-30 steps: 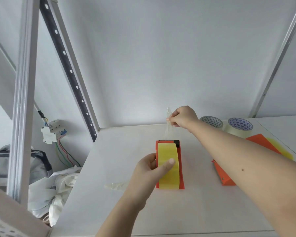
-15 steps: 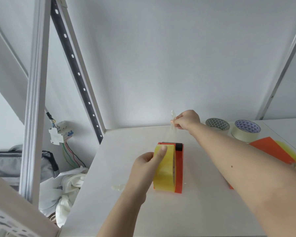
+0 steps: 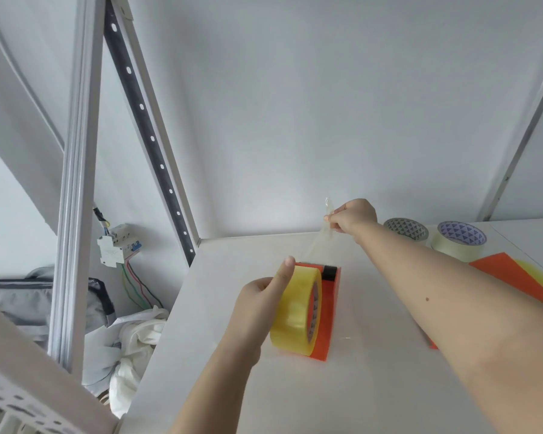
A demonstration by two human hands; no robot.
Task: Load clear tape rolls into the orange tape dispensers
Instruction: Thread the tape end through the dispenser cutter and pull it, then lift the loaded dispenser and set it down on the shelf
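head view: glossy round tape roll [image 3: 296, 309]

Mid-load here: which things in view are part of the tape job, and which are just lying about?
Job:
- tape roll, gripped by left hand
- orange dispenser
- pulled tape strip, pinched by right hand
- second orange dispenser
- two spare rolls

Lying about:
- circuit breaker
- grey bag
- white cloth

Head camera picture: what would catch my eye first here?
A glossy yellow-tinted tape roll sits in an orange plastic dispenser mid-table, steadied by the left hand. The right hand pinches a clear tape strip pulled up from it. Two more pale tape rolls sit far right.
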